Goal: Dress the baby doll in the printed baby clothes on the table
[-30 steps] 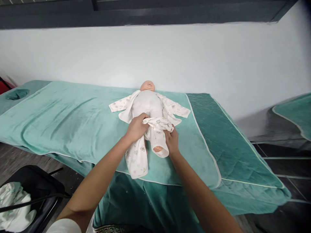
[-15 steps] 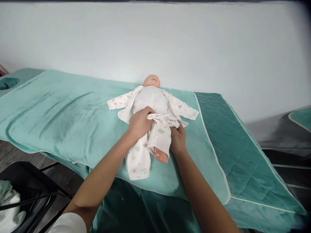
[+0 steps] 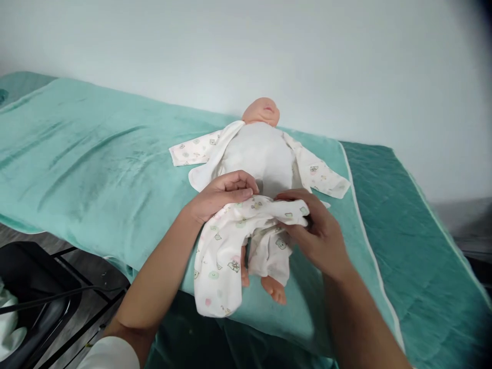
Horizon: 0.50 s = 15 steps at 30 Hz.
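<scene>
A baby doll (image 3: pixel 264 110) lies on its back, its head toward the wall. It wears a white patterned jacket (image 3: pixel 326 175), spread open over a white undershirt (image 3: pixel 257 154). My left hand (image 3: pixel 226 193) pinches the waistband of small white patterned trousers (image 3: pixel 219 256) with thumb and curled fingers. On the other side, my right hand (image 3: pixel 317 228) grips the same waistband. One doll foot (image 3: pixel 274 290) sticks out of the trouser leg on the right. The other foot (image 3: pixel 245 267) shows bare beside the left trouser leg, which lies flat.
A light green blanket (image 3: pixel 96 154) covers the bed, with a darker green quilted cover (image 3: pixel 400 205) at the right. The white wall (image 3: pixel 230 51) rises behind. A black chair (image 3: pixel 34 287) holding white and green cloth stands at lower left.
My view has come closer. Both hands have shifted on the waistband, which is now held up and spread wider. The second foot has come into sight beside the left trouser leg.
</scene>
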Motion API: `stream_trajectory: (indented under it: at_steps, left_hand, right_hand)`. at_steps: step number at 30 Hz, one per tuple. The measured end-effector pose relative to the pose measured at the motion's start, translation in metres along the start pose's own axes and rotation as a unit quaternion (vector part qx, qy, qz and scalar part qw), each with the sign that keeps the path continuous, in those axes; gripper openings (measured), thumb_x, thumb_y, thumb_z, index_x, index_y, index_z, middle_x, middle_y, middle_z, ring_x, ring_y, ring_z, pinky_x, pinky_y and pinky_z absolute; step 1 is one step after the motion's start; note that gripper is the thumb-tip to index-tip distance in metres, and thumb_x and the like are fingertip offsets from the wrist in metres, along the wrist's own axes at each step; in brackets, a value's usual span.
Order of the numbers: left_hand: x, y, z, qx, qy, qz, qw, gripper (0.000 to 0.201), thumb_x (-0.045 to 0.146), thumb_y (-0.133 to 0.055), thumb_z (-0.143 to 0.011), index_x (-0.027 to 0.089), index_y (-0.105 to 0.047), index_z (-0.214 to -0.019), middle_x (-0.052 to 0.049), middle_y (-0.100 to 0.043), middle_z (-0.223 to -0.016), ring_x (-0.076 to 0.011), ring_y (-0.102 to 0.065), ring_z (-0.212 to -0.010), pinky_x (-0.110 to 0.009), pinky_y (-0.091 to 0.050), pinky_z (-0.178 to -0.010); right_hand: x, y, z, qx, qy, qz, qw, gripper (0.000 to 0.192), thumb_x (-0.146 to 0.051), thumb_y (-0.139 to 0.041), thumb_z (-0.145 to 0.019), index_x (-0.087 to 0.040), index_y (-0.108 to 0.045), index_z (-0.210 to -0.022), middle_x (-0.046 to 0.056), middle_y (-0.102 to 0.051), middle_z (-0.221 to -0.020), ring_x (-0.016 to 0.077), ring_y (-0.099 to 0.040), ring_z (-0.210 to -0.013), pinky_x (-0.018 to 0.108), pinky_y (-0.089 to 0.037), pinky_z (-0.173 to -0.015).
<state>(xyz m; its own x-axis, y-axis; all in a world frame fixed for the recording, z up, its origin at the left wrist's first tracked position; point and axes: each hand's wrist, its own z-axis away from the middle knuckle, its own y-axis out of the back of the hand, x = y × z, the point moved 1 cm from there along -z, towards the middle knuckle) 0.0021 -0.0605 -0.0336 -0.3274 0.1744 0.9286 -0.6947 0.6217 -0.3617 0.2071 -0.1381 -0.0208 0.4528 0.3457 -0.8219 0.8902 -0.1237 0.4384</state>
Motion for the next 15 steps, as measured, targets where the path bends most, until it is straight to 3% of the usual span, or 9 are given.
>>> stream_trajectory:
  at_steps: [3, 5, 8, 12, 15]
  left_hand:
    - [-0.002, -0.001, 0.000, 0.022, 0.000, -0.019, 1.000, 0.023, 0.036, -0.072, -0.083, 0.016, -0.064, -0.090, -0.004, -0.065, -0.091, -0.0125, -0.062, -0.081, -0.025, -0.048, -0.075]
    - [-0.002, 0.000, 0.001, -0.001, 0.014, -0.044, 0.999, 0.021, 0.033, -0.072, -0.083, 0.016, -0.065, -0.092, -0.004, -0.067, -0.093, -0.0132, -0.063, -0.086, -0.025, -0.049, -0.078]
    - [-0.001, 0.003, 0.003, -0.061, 0.051, -0.053, 0.995, 0.029, 0.031, -0.076, -0.078, 0.016, -0.066, -0.101, -0.005, -0.068, -0.097, -0.0150, -0.064, -0.087, -0.027, -0.050, -0.077]
    - [0.002, 0.005, 0.006, -0.128, 0.086, -0.030, 0.988, 0.041, 0.029, -0.085, -0.069, 0.016, -0.066, -0.104, -0.003, -0.065, -0.090, -0.0129, -0.061, -0.078, -0.023, -0.048, -0.068]
    - [-0.001, 0.005, 0.006, -0.102, 0.071, 0.001, 0.992, 0.035, 0.034, -0.084, -0.072, 0.015, -0.065, -0.094, 0.000, -0.061, -0.079, -0.0092, -0.056, -0.067, -0.020, -0.043, -0.060]
  right_hand:
    - [-0.026, 0.010, -0.029, -0.211, -0.035, 0.034, 0.976, 0.030, -0.040, -0.079, -0.076, -0.025, -0.073, -0.102, 0.004, -0.071, -0.092, 0.0213, -0.064, -0.080, 0.029, -0.049, -0.061]
    - [-0.035, 0.012, -0.046, -0.261, -0.058, -0.006, 0.963, 0.025, -0.038, -0.080, -0.076, -0.024, -0.074, -0.096, 0.003, -0.070, -0.085, 0.0170, -0.062, -0.070, 0.025, -0.046, -0.054]
    - [-0.029, 0.005, -0.058, -0.200, -0.090, -0.131, 0.967, 0.026, -0.032, -0.086, -0.069, -0.021, -0.071, -0.088, 0.000, -0.066, -0.078, 0.0123, -0.057, -0.063, 0.022, -0.044, -0.051]
    - [0.002, -0.011, -0.052, -0.118, -0.111, -0.268, 0.950, 0.039, -0.035, -0.092, -0.060, -0.021, -0.067, -0.087, 0.000, -0.065, -0.083, 0.0123, -0.057, -0.065, 0.023, -0.045, -0.054]
    - [0.016, -0.016, -0.045, -0.109, -0.104, -0.309, 0.939, 0.042, -0.035, -0.092, -0.060, -0.023, -0.065, -0.089, 0.000, -0.064, -0.086, 0.0122, -0.056, -0.066, 0.023, -0.045, -0.054]
